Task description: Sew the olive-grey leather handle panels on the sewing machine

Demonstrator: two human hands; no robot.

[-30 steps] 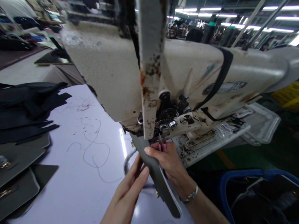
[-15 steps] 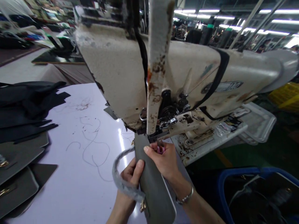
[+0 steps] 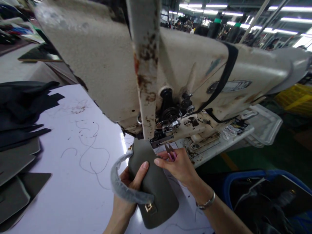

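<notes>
Left hand (image 3: 125, 187) has fingers wrapped round a grey handbag (image 3: 156, 198), its plastic-wrapped handle (image 3: 117, 187) looped beside them. The bag sits just under the sewing machine (image 3: 97, 65), over the white tabletop (image 3: 102, 139). Right hand (image 3: 177, 165) fingers pinch pink-handled thread snips (image 3: 170, 153).

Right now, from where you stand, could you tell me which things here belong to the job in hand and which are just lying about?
Job in hand: left hand holding a grey handbag; right hand holding pink-handled thread snips; sewing machine.
Lying about: dark cut pieces; grey panels with gold clasps; loose threads; blue-rimmed bin.
</notes>
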